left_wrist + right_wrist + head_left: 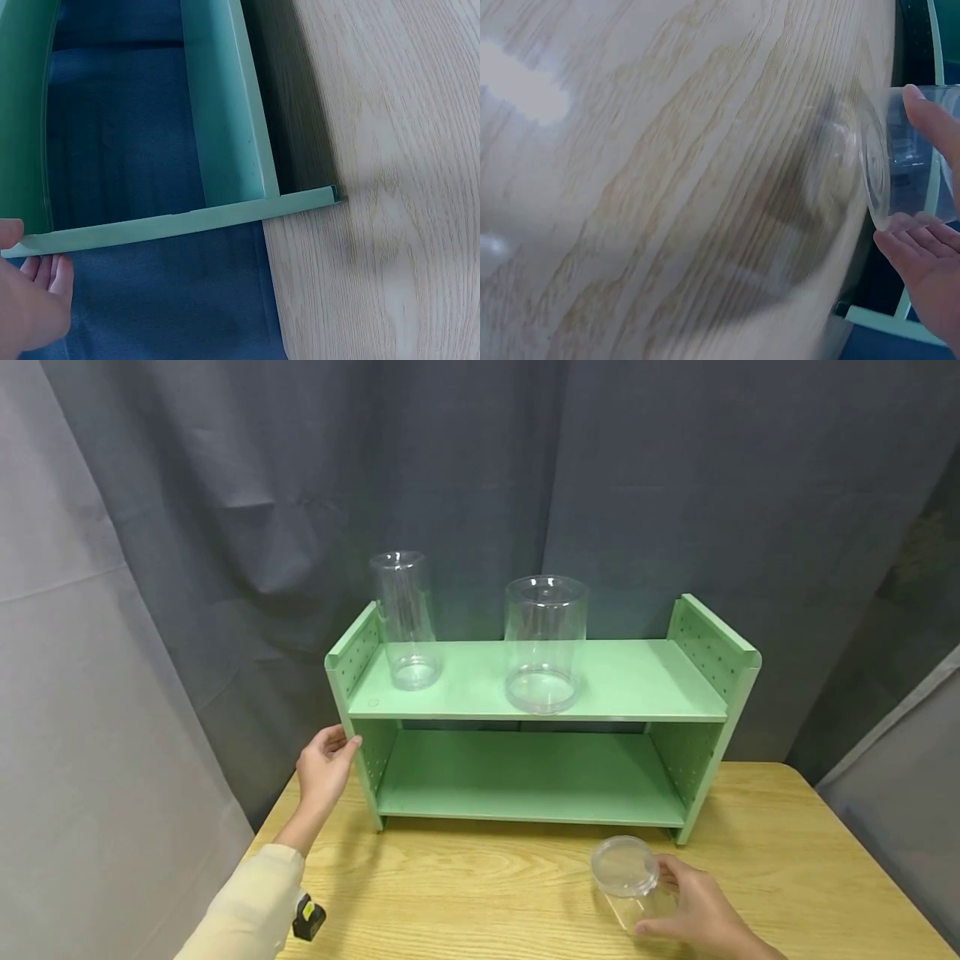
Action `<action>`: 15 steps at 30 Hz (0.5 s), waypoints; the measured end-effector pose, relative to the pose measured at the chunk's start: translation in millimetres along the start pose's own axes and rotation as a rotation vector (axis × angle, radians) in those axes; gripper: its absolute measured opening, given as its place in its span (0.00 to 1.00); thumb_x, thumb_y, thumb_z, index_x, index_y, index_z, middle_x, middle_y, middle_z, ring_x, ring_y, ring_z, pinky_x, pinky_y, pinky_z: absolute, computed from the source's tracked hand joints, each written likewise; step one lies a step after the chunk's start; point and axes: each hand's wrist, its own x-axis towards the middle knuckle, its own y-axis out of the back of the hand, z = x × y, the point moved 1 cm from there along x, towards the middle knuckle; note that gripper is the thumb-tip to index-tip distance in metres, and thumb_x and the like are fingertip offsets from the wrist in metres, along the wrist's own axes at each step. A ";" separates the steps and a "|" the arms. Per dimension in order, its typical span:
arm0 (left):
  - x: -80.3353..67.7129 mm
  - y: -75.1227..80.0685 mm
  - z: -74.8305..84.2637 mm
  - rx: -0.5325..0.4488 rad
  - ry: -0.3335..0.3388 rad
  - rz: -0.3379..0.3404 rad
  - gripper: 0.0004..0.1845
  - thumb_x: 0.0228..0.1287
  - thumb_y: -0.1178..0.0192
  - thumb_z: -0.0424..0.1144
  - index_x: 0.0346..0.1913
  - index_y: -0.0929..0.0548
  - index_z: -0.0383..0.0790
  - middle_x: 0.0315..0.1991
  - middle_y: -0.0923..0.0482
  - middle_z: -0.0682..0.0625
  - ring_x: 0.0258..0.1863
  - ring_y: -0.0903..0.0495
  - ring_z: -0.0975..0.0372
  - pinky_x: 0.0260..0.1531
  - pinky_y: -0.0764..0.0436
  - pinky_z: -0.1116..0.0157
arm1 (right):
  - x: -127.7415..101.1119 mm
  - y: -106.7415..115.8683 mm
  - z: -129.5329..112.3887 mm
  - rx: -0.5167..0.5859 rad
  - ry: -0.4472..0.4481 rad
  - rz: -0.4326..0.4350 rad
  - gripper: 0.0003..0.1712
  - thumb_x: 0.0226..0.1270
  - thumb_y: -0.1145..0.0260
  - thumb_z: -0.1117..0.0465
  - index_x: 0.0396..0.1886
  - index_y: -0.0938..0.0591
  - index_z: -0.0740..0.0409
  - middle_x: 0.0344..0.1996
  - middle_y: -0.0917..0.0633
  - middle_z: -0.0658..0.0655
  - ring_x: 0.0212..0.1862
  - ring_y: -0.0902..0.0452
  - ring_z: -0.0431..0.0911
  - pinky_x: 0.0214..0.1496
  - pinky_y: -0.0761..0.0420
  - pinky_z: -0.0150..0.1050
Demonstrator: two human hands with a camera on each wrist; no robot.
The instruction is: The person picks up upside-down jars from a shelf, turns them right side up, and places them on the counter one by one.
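In the lower right of the head view, the right hand point(701, 906) is clamped round a small clear jar point(625, 868), thumb on one side and fingers on the other; whether its base touches the tabletop point(450, 893) is hard to tell. The left hand point(322, 768), left of centre, pinches the near edge of the green shelf point(525, 777). On its top board stand a tall narrow jar point(408, 622) and a wide jar point(546, 639), apart from each other.

The small jar looks light, stiff and smooth, so probably slippery; if glass, it would break when dropped. The best hold is likely round its side wall, squeezing gently and evenly.
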 end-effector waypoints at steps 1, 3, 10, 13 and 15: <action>0.1 -0.1 -0.1 -0.003 -0.004 0.000 0.21 0.68 0.42 0.39 0.60 0.25 0.33 0.56 0.23 0.36 0.56 0.22 0.51 0.51 0.21 0.65 | -0.5 0.7 1.9 0.003 -0.028 -0.008 0.55 0.30 0.17 0.43 0.56 0.26 0.71 0.48 0.16 0.62 0.49 0.17 0.55 0.48 0.15 0.40; 0.5 -0.2 0.0 -0.004 -0.012 -0.003 0.21 0.68 0.42 0.39 0.60 0.25 0.33 0.56 0.23 0.36 0.56 0.22 0.51 0.53 0.21 0.63 | -1.1 1.5 6.0 0.003 -0.063 -0.014 0.56 0.30 0.17 0.43 0.57 0.27 0.71 0.50 0.16 0.64 0.50 0.18 0.55 0.49 0.15 0.39; 0.5 0.5 -0.7 0.008 -0.015 0.002 0.21 0.68 0.42 0.41 0.59 0.25 0.34 0.55 0.22 0.37 0.55 0.22 0.52 0.45 0.25 0.77 | -3.6 1.5 15.3 -0.035 -0.108 -0.028 0.57 0.29 0.17 0.42 0.59 0.27 0.69 0.52 0.17 0.62 0.52 0.19 0.54 0.47 0.16 0.35; 0.8 0.2 -2.0 -0.003 -0.010 0.005 0.20 0.68 0.42 0.41 0.59 0.24 0.34 0.55 0.22 0.37 0.55 0.22 0.52 0.39 0.29 0.84 | -4.2 1.2 20.8 -0.055 -0.136 -0.033 0.59 0.28 0.17 0.41 0.60 0.28 0.68 0.52 0.17 0.61 0.52 0.19 0.54 0.45 0.18 0.35; 0.5 0.3 -2.4 -0.011 -0.008 0.004 0.20 0.68 0.42 0.41 0.59 0.24 0.34 0.55 0.22 0.37 0.55 0.22 0.52 0.38 0.30 0.85 | -4.6 0.8 24.7 -0.068 -0.139 -0.023 0.60 0.26 0.16 0.42 0.60 0.28 0.69 0.52 0.17 0.62 0.52 0.19 0.54 0.45 0.18 0.35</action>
